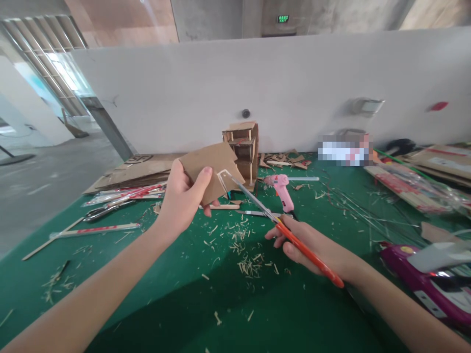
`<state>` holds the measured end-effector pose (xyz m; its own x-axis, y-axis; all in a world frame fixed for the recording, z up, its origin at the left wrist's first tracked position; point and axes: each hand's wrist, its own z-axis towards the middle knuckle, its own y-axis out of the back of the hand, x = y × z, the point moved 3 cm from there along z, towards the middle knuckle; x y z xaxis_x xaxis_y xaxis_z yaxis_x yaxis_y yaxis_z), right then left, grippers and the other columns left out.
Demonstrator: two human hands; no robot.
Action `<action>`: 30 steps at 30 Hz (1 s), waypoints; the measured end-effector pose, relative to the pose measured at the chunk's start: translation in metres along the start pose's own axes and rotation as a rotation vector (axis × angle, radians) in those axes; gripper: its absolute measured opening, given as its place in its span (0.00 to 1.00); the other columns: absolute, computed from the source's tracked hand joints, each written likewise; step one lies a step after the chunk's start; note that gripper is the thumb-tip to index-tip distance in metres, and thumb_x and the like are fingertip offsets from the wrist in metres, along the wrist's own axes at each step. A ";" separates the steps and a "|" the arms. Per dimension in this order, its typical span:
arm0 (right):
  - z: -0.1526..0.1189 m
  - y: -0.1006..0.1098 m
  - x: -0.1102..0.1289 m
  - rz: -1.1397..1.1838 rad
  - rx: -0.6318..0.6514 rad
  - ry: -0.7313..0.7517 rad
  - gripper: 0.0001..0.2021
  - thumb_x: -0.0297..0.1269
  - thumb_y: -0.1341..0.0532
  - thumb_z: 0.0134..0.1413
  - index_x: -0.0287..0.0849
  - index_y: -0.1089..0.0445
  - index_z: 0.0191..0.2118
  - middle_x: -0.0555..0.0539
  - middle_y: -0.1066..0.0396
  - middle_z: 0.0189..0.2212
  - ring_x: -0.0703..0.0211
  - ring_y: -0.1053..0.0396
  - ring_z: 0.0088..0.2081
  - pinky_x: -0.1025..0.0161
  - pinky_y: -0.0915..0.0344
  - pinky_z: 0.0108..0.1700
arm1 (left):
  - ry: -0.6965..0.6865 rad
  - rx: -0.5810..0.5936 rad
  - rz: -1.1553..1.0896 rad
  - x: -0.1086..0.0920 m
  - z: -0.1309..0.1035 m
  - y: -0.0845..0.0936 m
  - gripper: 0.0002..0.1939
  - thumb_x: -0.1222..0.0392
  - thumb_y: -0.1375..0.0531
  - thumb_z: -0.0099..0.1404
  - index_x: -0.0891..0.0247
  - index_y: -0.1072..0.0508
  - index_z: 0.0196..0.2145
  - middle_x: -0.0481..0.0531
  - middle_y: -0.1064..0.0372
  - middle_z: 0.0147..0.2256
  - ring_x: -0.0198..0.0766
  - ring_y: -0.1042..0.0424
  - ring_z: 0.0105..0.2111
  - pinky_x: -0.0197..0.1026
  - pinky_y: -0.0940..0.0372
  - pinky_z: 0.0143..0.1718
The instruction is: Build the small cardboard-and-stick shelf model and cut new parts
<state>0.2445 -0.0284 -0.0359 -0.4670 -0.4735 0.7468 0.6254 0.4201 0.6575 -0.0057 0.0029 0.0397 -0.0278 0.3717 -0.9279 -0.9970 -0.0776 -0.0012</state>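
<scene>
My left hand (187, 193) grips a brown piece of cardboard (209, 162), thumb on the near face and fingers behind it. A pale cut line or torn strip shows near the cardboard's right side. My right hand (300, 240) holds scissors with orange handles (305, 250). Their blades (253, 198) point up and left, with the tips at the cardboard's right part; whether they are cutting through it I cannot tell. Behind the cardboard stands a small shelf-like cardboard model (243, 152) with several levels, partly hidden.
A pink glue gun (282, 190) lies right of the model. Flat cardboard sheets (128, 171) and wrapped sticks (125, 195) are at the left, beside other scissors (106, 210). Wood shavings (250, 264) litter the green table (176, 304). A purple device (419, 274) stands at the right.
</scene>
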 end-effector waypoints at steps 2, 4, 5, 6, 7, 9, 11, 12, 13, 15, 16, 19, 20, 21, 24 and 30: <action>-0.001 0.000 -0.001 0.002 0.005 0.004 0.24 0.58 0.49 0.59 0.41 0.39 0.46 0.37 0.31 0.45 0.53 0.30 0.39 0.57 0.31 0.36 | 0.004 0.015 -0.009 -0.002 -0.001 -0.002 0.15 0.57 0.39 0.62 0.59 0.42 0.41 0.49 0.32 0.32 0.29 0.33 0.16 0.31 0.43 0.09; -0.001 0.000 -0.002 0.011 0.011 0.013 0.24 0.58 0.49 0.60 0.41 0.40 0.48 0.37 0.31 0.47 0.52 0.30 0.40 0.56 0.31 0.38 | 0.009 0.029 -0.033 -0.001 -0.001 -0.003 0.15 0.58 0.39 0.61 0.59 0.43 0.41 0.49 0.33 0.33 0.29 0.33 0.15 0.31 0.43 0.08; -0.002 0.001 -0.001 0.018 0.016 0.021 0.24 0.57 0.50 0.60 0.41 0.40 0.49 0.37 0.31 0.47 0.51 0.30 0.41 0.56 0.31 0.38 | 0.011 0.040 -0.052 0.001 -0.001 -0.003 0.16 0.57 0.39 0.61 0.59 0.43 0.42 0.49 0.33 0.34 0.30 0.33 0.16 0.32 0.42 0.07; -0.002 0.002 -0.001 0.027 0.021 0.030 0.24 0.57 0.50 0.61 0.41 0.41 0.50 0.37 0.32 0.48 0.51 0.30 0.42 0.55 0.31 0.39 | 0.015 0.053 -0.074 0.003 -0.001 -0.003 0.17 0.57 0.39 0.61 0.59 0.44 0.42 0.49 0.33 0.35 0.31 0.32 0.16 0.32 0.41 0.07; -0.002 0.002 0.001 0.038 0.024 0.040 0.24 0.57 0.50 0.61 0.42 0.42 0.51 0.37 0.32 0.49 0.52 0.30 0.42 0.55 0.31 0.40 | 0.019 0.067 -0.096 0.006 -0.001 -0.003 0.18 0.57 0.39 0.61 0.58 0.44 0.43 0.49 0.33 0.35 0.32 0.31 0.17 0.33 0.41 0.07; -0.003 0.003 0.003 0.061 0.033 0.050 0.23 0.56 0.51 0.61 0.42 0.42 0.52 0.37 0.32 0.49 0.52 0.30 0.43 0.55 0.31 0.41 | 0.019 0.097 -0.133 0.012 -0.001 -0.004 0.20 0.58 0.38 0.60 0.58 0.45 0.45 0.49 0.33 0.37 0.32 0.29 0.20 0.32 0.39 0.08; -0.003 0.004 0.005 0.068 0.038 0.034 0.23 0.56 0.51 0.62 0.42 0.41 0.50 0.38 0.32 0.48 0.52 0.30 0.43 0.55 0.31 0.41 | 0.008 0.118 -0.152 0.014 -0.001 -0.004 0.23 0.60 0.38 0.59 0.57 0.45 0.48 0.49 0.33 0.37 0.33 0.29 0.22 0.31 0.39 0.09; -0.003 0.004 0.006 0.066 0.038 0.023 0.23 0.56 0.51 0.62 0.42 0.41 0.49 0.38 0.32 0.47 0.52 0.30 0.43 0.55 0.31 0.40 | 0.001 0.124 -0.157 0.014 -0.001 -0.005 0.24 0.61 0.37 0.59 0.57 0.45 0.48 0.49 0.32 0.37 0.33 0.29 0.22 0.30 0.39 0.10; -0.003 0.003 0.006 0.060 0.036 0.013 0.22 0.56 0.51 0.62 0.42 0.40 0.48 0.38 0.32 0.46 0.52 0.30 0.42 0.55 0.31 0.40 | -0.003 0.125 -0.162 0.014 -0.001 -0.005 0.24 0.61 0.37 0.58 0.57 0.44 0.48 0.49 0.32 0.37 0.33 0.29 0.23 0.30 0.39 0.10; -0.002 0.003 0.005 0.051 0.028 0.004 0.23 0.57 0.51 0.61 0.41 0.39 0.46 0.39 0.31 0.44 0.53 0.30 0.39 0.55 0.31 0.37 | 0.015 0.120 -0.171 0.012 -0.001 -0.006 0.21 0.61 0.37 0.58 0.59 0.40 0.47 0.49 0.33 0.34 0.32 0.31 0.22 0.30 0.40 0.10; -0.001 0.002 0.005 0.051 0.025 0.004 0.23 0.57 0.50 0.60 0.40 0.39 0.45 0.39 0.31 0.43 0.53 0.30 0.38 0.55 0.31 0.36 | 0.036 0.110 -0.184 0.011 -0.001 -0.006 0.18 0.60 0.37 0.58 0.60 0.37 0.44 0.49 0.33 0.33 0.31 0.32 0.22 0.30 0.40 0.11; -0.001 0.001 0.005 0.056 0.030 0.004 0.24 0.58 0.48 0.58 0.40 0.38 0.45 0.39 0.31 0.43 0.52 0.30 0.38 0.54 0.31 0.37 | 0.107 0.010 -0.284 0.011 0.004 -0.001 0.09 0.59 0.37 0.58 0.63 0.33 0.34 0.47 0.35 0.28 0.27 0.36 0.20 0.29 0.40 0.14; -0.001 0.001 0.004 0.055 0.037 0.000 0.23 0.57 0.47 0.58 0.40 0.38 0.46 0.38 0.31 0.43 0.51 0.30 0.39 0.53 0.31 0.38 | 0.117 -0.047 -0.329 0.011 0.007 0.003 0.08 0.59 0.37 0.59 0.62 0.33 0.32 0.46 0.35 0.27 0.26 0.37 0.20 0.29 0.40 0.16; -0.001 0.001 0.004 0.052 0.045 -0.003 0.22 0.55 0.46 0.58 0.40 0.38 0.46 0.38 0.31 0.45 0.50 0.30 0.41 0.53 0.31 0.40 | 0.117 -0.105 -0.366 0.012 0.010 0.007 0.08 0.59 0.37 0.59 0.62 0.33 0.30 0.46 0.35 0.26 0.25 0.37 0.20 0.29 0.39 0.17; -0.003 0.000 0.003 0.053 0.048 -0.005 0.21 0.51 0.46 0.61 0.41 0.40 0.51 0.37 0.32 0.48 0.48 0.31 0.46 0.53 0.31 0.43 | 0.078 -0.182 -0.349 0.011 0.019 0.018 0.07 0.57 0.37 0.60 0.59 0.32 0.31 0.48 0.31 0.31 0.27 0.34 0.24 0.30 0.38 0.20; -0.004 0.003 0.001 0.110 -0.011 -0.077 0.21 0.52 0.50 0.63 0.44 0.43 0.54 0.37 0.32 0.50 0.48 0.31 0.48 0.57 0.29 0.38 | 0.026 -0.005 -0.210 0.006 0.021 0.015 0.09 0.53 0.41 0.63 0.59 0.31 0.39 0.53 0.30 0.44 0.39 0.27 0.39 0.35 0.29 0.28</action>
<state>0.2486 -0.0310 -0.0333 -0.4414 -0.3643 0.8200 0.6819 0.4578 0.5705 -0.0225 0.0236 0.0422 0.1829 0.3562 -0.9163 -0.9803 -0.0049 -0.1976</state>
